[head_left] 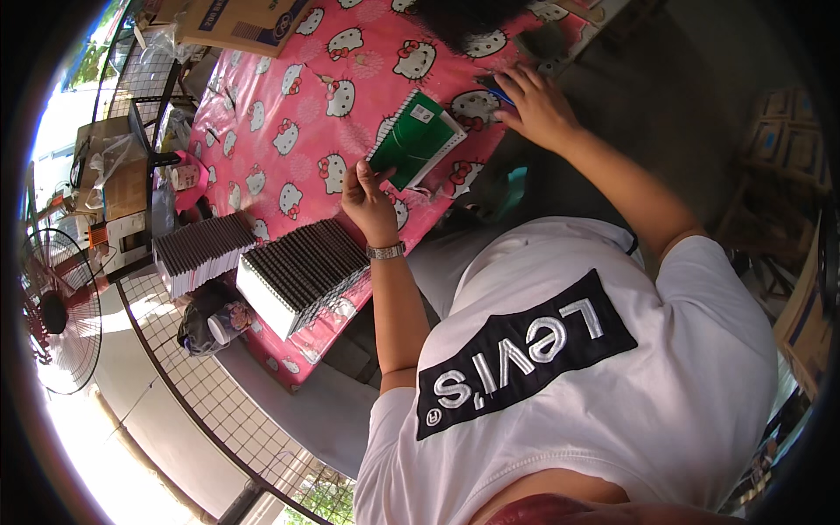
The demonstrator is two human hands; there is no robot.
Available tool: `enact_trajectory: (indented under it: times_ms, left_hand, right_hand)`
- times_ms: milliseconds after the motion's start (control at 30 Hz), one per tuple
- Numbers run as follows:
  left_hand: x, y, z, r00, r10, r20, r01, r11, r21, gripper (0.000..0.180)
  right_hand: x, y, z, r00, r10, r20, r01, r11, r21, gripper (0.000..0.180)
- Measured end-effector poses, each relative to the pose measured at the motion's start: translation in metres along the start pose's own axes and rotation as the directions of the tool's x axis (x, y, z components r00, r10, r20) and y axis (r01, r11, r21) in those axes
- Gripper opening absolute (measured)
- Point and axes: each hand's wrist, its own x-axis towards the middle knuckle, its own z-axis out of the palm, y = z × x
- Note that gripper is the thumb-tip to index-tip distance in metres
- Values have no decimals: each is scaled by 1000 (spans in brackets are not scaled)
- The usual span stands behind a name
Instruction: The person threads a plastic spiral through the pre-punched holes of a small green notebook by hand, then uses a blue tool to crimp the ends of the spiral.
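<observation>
Toward eleven o'clock from my remote seat, I see the pink surface (306,122); at nine, a black-bound notebook stack (302,262). At twelve is the green notebook (413,144); the left hand (371,207) touches its seven-o'clock edge, grip unclear to me. At one, the right hand (544,114) has its fingers clasped on a blue object (500,91).

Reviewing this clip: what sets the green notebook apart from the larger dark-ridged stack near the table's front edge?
Number: the green notebook is a single item, while the larger stack holds many.
Look: the notebook shows a green cover with a white label; the stack shows rows of dark ridges.
Contact: the left hand is at the notebook's lower left; neither hand touches the stack.
Shared: both show pale edges.
</observation>
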Motion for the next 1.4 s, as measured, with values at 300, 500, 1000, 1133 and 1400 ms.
enact_trajectory:
  times_ms: [300, 500, 1000, 1133, 1400]
  left_hand:
    - [-6, -8, 1, 999, 41, 0, -41, 999, -33, 19]
    - [-11, -14, 4, 992, 106, -67, -103, 994, 46, 21]
    - [-24, 78, -18, 801, 522, -292, -288, 764, 577, 15]
    - [-48, 176, -80, 636, 501, -587, -245, 852, 462, 21]
    - [-99, 164, -165, 639, 309, -704, 157, 844, 513, 22]
  right_hand:
    - [19, -65, -38, 980, 98, -174, 20, 818, 575, 51]
    - [20, -143, -51, 961, -253, -106, 261, 724, 638, 53]
    - [32, -96, -48, 990, -101, 96, -11, 626, 780, 44]
    - [32, -8, 1, 1000, 22, 1, -21, 898, 440, 43]
    - [138, 0, 34, 994, -6, -112, 39, 957, 289, 32]
